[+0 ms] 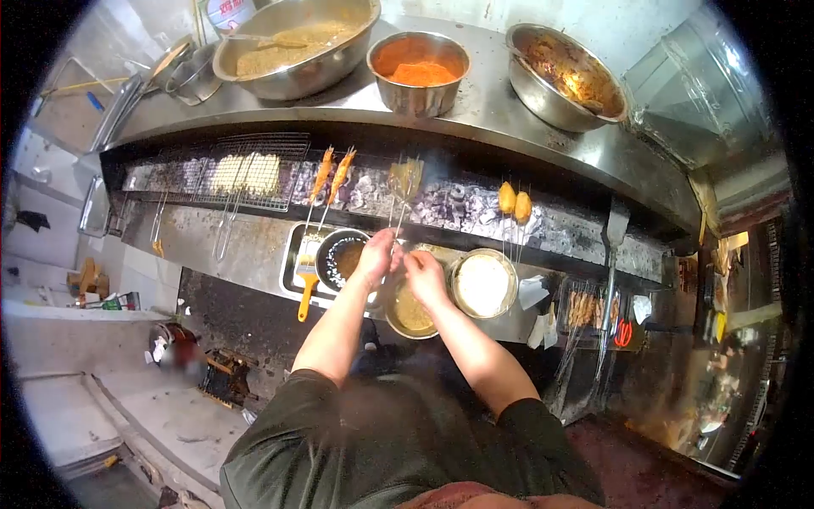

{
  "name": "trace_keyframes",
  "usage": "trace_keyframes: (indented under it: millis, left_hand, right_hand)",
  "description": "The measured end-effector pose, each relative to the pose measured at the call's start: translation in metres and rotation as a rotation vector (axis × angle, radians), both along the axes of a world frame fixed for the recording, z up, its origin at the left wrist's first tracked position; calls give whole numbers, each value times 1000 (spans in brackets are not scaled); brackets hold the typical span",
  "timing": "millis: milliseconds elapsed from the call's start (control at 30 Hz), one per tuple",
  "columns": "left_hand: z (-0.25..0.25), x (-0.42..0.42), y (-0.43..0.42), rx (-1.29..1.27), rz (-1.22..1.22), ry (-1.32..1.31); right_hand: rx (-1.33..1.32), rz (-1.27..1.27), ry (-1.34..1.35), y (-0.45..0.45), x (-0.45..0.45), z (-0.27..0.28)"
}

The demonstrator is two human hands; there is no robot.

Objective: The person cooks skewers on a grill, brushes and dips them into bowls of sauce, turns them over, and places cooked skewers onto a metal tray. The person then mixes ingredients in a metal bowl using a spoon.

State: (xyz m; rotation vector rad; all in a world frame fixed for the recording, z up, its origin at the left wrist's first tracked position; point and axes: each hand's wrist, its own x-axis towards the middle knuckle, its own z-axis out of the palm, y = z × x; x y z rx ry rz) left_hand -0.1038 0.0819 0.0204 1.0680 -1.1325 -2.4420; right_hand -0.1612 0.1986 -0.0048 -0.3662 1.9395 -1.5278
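Note:
My left hand (379, 254) is closed on the thin sticks of a skewer whose flat, browned food piece (405, 178) lies over the glowing charcoal. Just to its right, my right hand (424, 276) is closed in a pinch near the lower stick ends; what its fingers hold is hidden. Below the hands sits a bowl of yellowish liquid (412, 312). A dark sauce pot (342, 257) stands left of my left hand, with a yellow-handled brush (307, 284) beside it on a metal tray. Right of my right hand is a bowl of white stuff (484, 285).
The charcoal grill (458, 208) holds orange skewers (331, 180), two yellow-orange skewered pieces (515, 202) and a wire grill basket (246, 171). On the steel shelf stand bowls of brown seasoning (297, 47), red powder (418, 74) and oily dark remains (566, 76). Tongs (610, 280) lie right.

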Motion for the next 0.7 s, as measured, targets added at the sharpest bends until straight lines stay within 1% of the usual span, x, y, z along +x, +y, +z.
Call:
trace_keyframes:
  millis: [33, 67, 133, 167, 233, 333, 367, 400, 467, 500, 600, 633, 700]
  left_hand:
    - [-8, 2, -4, -101, -51, 17]
    - [-15, 4, -7, -115, -68, 54]
    - [-13, 9, -10, -112, -71, 46]
    - [-12, 10, -11, -111, -59, 34]
    - [-12, 10, -12, -111, -33, 10]
    - [-30, 15, -19, -290, -11, 66]
    - [-34, 18, -21, -189, 4, 101]
    - [-30, 20, -22, -183, -2, 78]
    - [-21, 22, -24, -171, -11, 33]
    - [-20, 20, -23, -229, 32, 41]
    - [-13, 22, -29, -92, -25, 94]
    - [0, 18, -23, -155, 16, -10]
    - [1, 16, -26, -158, 4, -5]
  right_hand:
    - [92, 100, -46, -9, 0, 44]
    - [14, 36, -115, -18, 3, 39]
    - [-143, -97, -253, -34, 11, 33]
    - [-142, -182, -255, -40, 12, 30]
    - [-81, -189, -182, -50, 6, 29]
    - [25, -192, -106, -58, 5, 27]
    - [63, -188, -83, -60, 5, 27]
    - [102, -183, -59, -61, 5, 28]
    - [68, -180, -72, -64, 7, 28]
    - [51, -179, -80, -65, 8, 29]
    - [106, -159, -110, -66, 8, 31]
    - [21, -194, -82, -67, 9, 17]
    - [21, -187, -89, -65, 7, 10]
